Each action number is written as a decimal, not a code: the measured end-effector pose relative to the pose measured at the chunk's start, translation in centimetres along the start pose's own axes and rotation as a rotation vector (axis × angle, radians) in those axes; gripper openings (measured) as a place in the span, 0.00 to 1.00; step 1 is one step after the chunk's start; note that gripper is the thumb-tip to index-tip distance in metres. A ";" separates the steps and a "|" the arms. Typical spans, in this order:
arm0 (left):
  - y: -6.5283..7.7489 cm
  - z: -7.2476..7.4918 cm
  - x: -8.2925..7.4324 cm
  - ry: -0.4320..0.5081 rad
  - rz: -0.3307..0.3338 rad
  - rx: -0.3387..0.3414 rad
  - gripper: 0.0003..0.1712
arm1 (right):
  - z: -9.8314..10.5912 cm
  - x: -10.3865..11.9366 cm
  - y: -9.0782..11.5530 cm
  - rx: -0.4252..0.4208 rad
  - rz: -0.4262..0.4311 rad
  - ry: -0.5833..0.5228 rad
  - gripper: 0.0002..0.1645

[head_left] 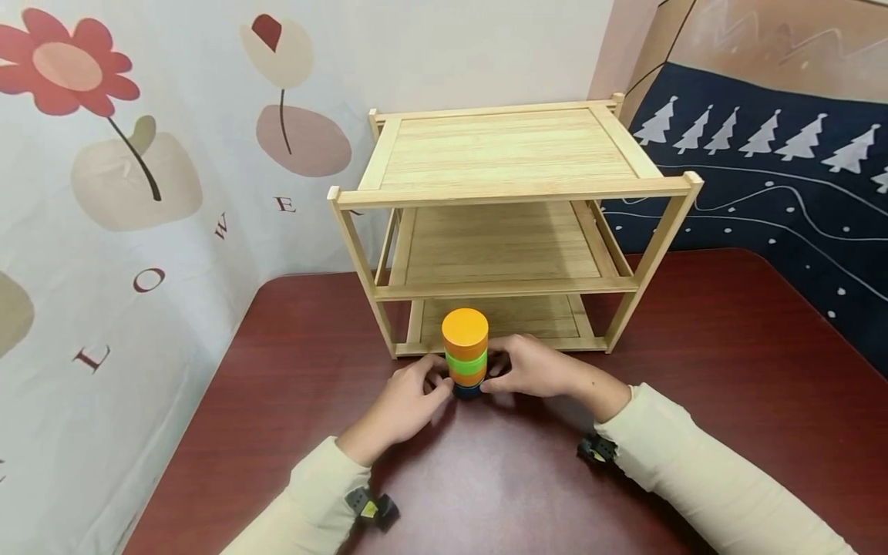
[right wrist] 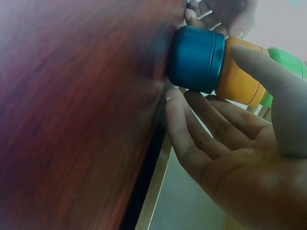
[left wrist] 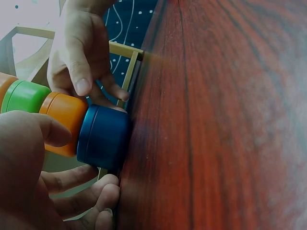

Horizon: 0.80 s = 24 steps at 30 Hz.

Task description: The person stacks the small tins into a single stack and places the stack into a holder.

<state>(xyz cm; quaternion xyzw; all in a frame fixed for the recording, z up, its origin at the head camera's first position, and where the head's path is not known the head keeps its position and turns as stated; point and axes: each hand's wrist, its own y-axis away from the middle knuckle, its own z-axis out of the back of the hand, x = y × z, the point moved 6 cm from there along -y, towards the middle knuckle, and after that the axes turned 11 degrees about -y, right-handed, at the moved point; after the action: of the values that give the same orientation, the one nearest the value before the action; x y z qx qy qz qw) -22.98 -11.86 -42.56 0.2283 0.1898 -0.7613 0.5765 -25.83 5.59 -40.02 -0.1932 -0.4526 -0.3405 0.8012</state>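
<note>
A stack of small round tins (head_left: 465, 331) stands upright on the table in front of the wooden rack. Its colours run orange on top, a green tin (head_left: 466, 364), an orange tin (left wrist: 64, 120), and a dark blue tin (right wrist: 195, 58) lowest, against the tabletop. From the left, my left hand (head_left: 405, 401) holds the lower stack, its thumb by the orange tin and its curled fingers round the blue one. My right hand (head_left: 537, 368) grips the same part from the right, thumb over the orange tin, fingers bent behind the blue tin.
Just behind the stack stands a three-tier light wooden rack (head_left: 513, 189), its bottom shelf close to my fingers. The reddish-brown table (head_left: 291, 331) extends to both sides. Printed cloths, one with flowers (head_left: 65, 65) and one with white trees (head_left: 756, 131), hang behind.
</note>
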 end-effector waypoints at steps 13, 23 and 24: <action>0.0 0.0 0.0 -0.010 -0.021 -0.007 0.13 | -0.3 -0.2 -0.5 0.028 -0.067 -0.011 0.25; 0.1 0.0 0.0 -0.009 -0.005 -0.005 0.14 | -0.7 0.2 -1.2 0.036 -0.089 -0.008 0.27; 0.1 0.0 0.0 -0.009 -0.005 -0.006 0.13 | -0.7 0.2 -1.2 0.035 -0.088 -0.001 0.27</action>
<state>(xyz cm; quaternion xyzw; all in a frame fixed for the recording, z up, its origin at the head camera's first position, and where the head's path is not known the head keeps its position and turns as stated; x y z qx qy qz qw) -22.92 -11.92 -42.57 0.2228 0.1901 -0.7631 0.5762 -26.19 4.21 -40.21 -0.1592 -0.4668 -0.3674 0.7885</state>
